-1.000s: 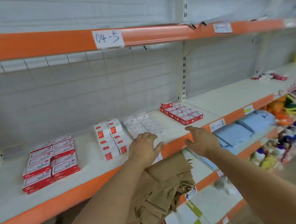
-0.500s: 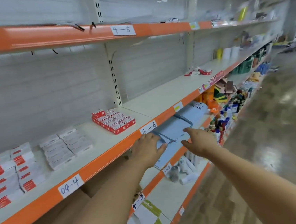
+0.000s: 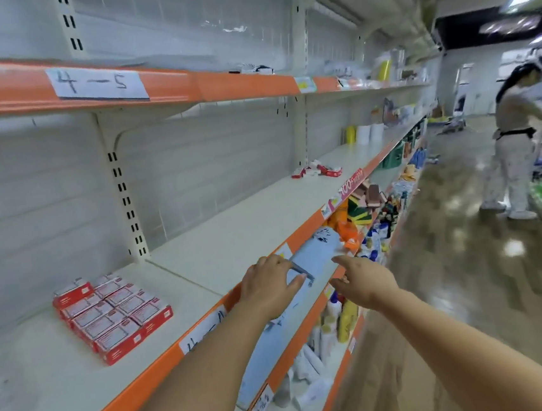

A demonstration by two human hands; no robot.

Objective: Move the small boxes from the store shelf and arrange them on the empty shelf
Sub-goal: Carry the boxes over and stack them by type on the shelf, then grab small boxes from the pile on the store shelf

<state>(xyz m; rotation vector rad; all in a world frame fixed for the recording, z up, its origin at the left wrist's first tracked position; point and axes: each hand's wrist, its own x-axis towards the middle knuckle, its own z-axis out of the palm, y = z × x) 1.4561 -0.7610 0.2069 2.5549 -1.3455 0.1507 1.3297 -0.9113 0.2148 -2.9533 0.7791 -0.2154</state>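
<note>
Both your left hand point(image 3: 267, 285) and right hand point(image 3: 364, 280) are empty, fingers loose, probably reaching for the loose boxes point(image 3: 317, 170) farther along; the arranged block point(image 3: 113, 315) sits squared.

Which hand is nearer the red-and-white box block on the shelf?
Left. The left hand hovers just right of the box block; the right hand is farther right, off the shelf edge.

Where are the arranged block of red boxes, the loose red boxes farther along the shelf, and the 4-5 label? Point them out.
arranged block of red boxes point(image 3: 113, 315), head view, top face.
loose red boxes point(image 3: 317, 170), head view, pile's middle.
4-5 label point(image 3: 96, 84), head view, handwritten paper.
</note>
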